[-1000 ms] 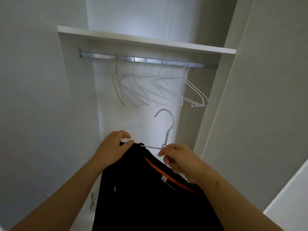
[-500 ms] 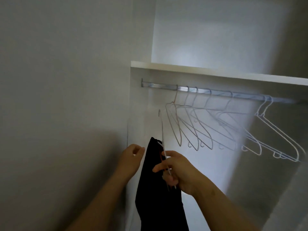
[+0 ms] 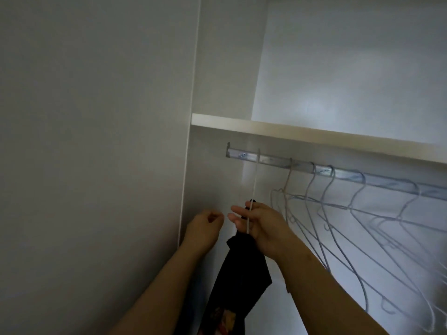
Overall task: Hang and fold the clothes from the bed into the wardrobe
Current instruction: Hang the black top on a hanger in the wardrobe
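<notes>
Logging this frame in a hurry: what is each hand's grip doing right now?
Left hand: loosely curled, holding nothing.
Right hand: grips the hanger carrying the black garment.

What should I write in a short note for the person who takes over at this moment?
Left hand: loosely curled, holds nothing, beside the black garment.
Right hand: grip on the hanger neck, below the rail.
The garment hangs from that hanger near the rail's left end; its hook seems to be over the rail. Empty hangers hang further right.
Done: garment on hanger, brought to the rail.
Left: check the hook sits, let go, then the other clothes; the bed is out of view.
</notes>
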Tool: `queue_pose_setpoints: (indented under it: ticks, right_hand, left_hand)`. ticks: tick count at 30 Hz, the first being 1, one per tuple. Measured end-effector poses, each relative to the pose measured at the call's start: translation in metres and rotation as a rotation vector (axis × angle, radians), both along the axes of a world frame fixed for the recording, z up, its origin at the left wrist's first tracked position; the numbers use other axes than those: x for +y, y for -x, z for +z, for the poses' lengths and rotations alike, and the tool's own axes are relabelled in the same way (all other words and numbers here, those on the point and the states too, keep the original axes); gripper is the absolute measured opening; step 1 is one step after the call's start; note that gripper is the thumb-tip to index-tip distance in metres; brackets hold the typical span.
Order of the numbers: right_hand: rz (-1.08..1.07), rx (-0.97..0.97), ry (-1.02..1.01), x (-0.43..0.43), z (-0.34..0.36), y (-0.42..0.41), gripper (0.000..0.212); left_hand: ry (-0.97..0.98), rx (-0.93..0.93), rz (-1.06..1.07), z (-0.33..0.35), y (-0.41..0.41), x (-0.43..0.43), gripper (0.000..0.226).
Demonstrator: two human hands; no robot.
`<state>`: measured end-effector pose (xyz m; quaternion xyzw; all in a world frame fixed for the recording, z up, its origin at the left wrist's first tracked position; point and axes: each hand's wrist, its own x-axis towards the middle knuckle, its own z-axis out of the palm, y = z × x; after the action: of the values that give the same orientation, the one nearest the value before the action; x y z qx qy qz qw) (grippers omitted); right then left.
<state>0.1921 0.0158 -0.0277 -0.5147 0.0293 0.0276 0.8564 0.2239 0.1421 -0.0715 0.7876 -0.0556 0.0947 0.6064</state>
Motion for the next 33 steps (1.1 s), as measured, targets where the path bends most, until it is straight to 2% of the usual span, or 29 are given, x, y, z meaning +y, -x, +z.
queue_pose_setpoints:
  ticks: [5, 8, 12, 18, 24, 29, 31, 33]
  right_hand:
    - [0.056, -0.014, -0.067, -0.010, 0.016, -0.053, 0.023]
    - [0.074, -0.019, -0.067, -0.015, 0.022, -0.082, 0.025]
    - [0.102, 0.020, -0.013, -0.017, 0.022, -0.118, 0.023]
    - [0.114, 0.088, 0.213, -0.010, -0.003, -0.149, 0.021]
    - [0.134, 0.105, 0.268, -0.011, -0.013, -0.157, 0.024]
    - [0.070, 0.084, 0.667, -0.007, -0.008, -0.150, 0.021]
    - [0.065, 0.052, 0.675, -0.005, -0.011, -0.142, 0.014]
    - [0.075, 0.017, 0.591, -0.004, -0.020, -0.131, 0.029]
  left_hand:
    - [-0.002, -0.029, 0.067, 0.004, -0.036, -0.012, 0.012]
    - [0.112, -0.021, 0.099, 0.005, -0.047, -0.016, 0.009]
    - [0.253, 0.022, 0.130, -0.001, -0.053, -0.020, 0.019]
    - [0.299, 0.012, 0.198, -0.004, -0.057, -0.019, 0.028]
    - [0.314, 0.032, 0.204, -0.007, -0.061, -0.019, 0.025]
    - [0.307, 0.033, 0.192, -0.010, -0.059, -0.017, 0.028]
    - [0.316, 0.035, 0.197, -0.011, -0.057, -0.015, 0.027]
    - [0.294, 0.037, 0.195, -0.013, -0.052, -0.013, 0.025]
